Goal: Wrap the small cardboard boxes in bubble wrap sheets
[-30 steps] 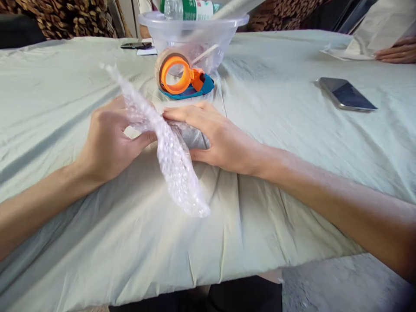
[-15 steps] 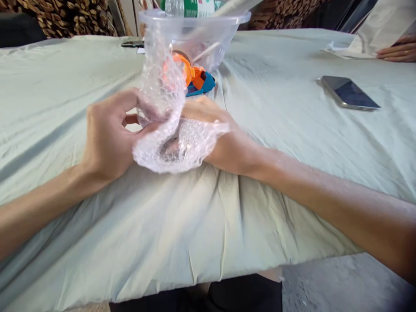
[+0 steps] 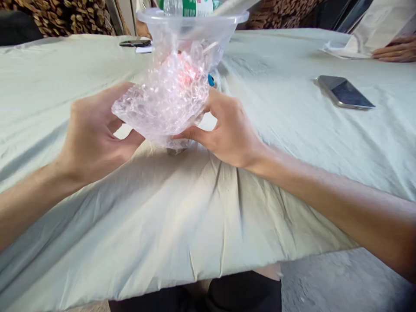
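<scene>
Crumpled clear bubble wrap (image 3: 162,104) is held up between my two hands over the near part of the table. My left hand (image 3: 97,134) is closed on its left edge, with the fingertips partly behind the wrap. On the other side, my right hand (image 3: 227,125) pinches the wrap, its thumb along the lower front edge. A small shiny piece shows under the wrap; I cannot make out what it is. Orange shows blurred through the plastic, and a bit of a blue thing (image 3: 211,80) pokes out just behind it.
A clear plastic tub (image 3: 240,18) stands behind the wrap, with a green-labelled bottle (image 3: 195,8) at its top. A phone (image 3: 345,92) lies to the right, and a dark device (image 3: 134,43) at the far left. Another person's hand (image 3: 394,50) rests by pale cloth at far right.
The bubble wrap has been turned and spread wider, now covering most of the orange and blue thing. My left hand moved slightly left; my right hand came round to the wrap's right edge, thumb showing.
</scene>
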Demonstrator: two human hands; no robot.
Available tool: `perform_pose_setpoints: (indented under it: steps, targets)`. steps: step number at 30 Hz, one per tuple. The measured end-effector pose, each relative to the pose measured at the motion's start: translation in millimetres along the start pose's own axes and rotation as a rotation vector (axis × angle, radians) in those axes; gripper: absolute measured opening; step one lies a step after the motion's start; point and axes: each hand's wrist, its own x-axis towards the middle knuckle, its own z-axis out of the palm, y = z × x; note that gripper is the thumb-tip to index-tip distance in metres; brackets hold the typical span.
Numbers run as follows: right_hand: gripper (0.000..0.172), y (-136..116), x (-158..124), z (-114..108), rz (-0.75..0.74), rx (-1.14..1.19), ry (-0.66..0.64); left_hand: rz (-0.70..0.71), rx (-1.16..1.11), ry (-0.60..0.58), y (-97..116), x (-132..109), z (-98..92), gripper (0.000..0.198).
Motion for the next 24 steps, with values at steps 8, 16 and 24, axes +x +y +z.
perform_pose_setpoints:
  steps: [8, 16, 24]
  targets:
    - [0.039, 5, 0, 0, -0.037, 0.014, 0.006, -0.026, 0.224, 0.272, -8, 5, 21.9, 0.052]
    - [0.026, 5, -6, -22, -0.083, 0.221, -0.202, 0.002, 0.118, 0.119, 0, 1, 25.1, 0.035]
    - [0.054, 10, -2, -12, -0.046, 0.182, -0.055, 0.07, 0.193, 0.073, -5, -7, 17.6, 0.056]
